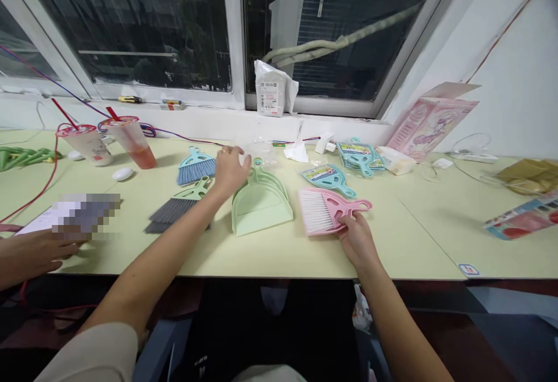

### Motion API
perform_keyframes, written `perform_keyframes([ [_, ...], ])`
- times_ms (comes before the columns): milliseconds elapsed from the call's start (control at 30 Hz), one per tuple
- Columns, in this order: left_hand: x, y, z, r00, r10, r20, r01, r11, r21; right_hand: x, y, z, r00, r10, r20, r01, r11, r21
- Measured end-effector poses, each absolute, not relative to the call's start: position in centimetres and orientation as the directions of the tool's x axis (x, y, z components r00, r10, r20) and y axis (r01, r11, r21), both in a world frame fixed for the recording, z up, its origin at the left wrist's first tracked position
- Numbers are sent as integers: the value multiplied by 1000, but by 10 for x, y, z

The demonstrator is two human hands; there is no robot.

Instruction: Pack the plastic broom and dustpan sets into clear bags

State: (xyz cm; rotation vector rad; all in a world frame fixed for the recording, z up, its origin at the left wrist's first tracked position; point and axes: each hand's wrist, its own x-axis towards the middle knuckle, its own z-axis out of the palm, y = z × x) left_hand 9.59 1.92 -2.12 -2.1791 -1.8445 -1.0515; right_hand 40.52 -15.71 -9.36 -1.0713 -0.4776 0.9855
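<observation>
My left hand (pixel 231 171) is over the table, fingers apart, beside the handle end of a light green dustpan (pixel 261 204). Whether a fingertip touches the dustpan's edge I cannot tell. My right hand (pixel 357 236) grips a pink hand brush (pixel 333 210) with white bristles, which seems to lie over a pink dustpan. Left of my left hand is a blue-bristled brush (pixel 196 170). A green-handled brush with dark grey bristles (pixel 174 210) lies nearer, partly behind my left forearm. Beyond the pink brush rests a light blue dustpan set (pixel 329 178) in clear wrapping.
More wrapped blue sets (pixel 360 155) lie at the back. Two drink cups (pixel 135 143) with red straws stand at left, near a white oval object (pixel 122 174). Another person's hand (pixel 39 254) rests by a blurred flat item. A pink box (pixel 431 120) leans at right.
</observation>
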Motion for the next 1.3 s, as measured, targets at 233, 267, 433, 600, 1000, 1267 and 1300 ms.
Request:
perform_keyframes([
  [233,113,-53,-58,172,950,261,946,-234,225,404,-157,-95,481,869,-116,-432,120,-894],
  [267,113,-50,-59,177,957,229,938,-235,256,404,-157,-96,477,872,-113,-431,120,-894],
  [433,124,-37,-62,159,960,232,931,-224,288,407,-155,-98,494,865,-87,-450,169,-877],
  [600,155,-35,-62,114,968,222,943,-176,281,407,-156,-96,506,860,-71,-460,199,-865],
  [1000,144,-29,-53,93,931,354,917,-219,334,392,-152,-83,483,874,-53,-465,205,-861],
  [1267,119,-6,-57,26,843,538,785,-350,510,345,-128,-63,405,913,-48,-556,205,-806],
  [1300,119,-5,-58,23,835,550,772,-365,521,344,-125,-64,406,913,-42,-557,211,-803],
])
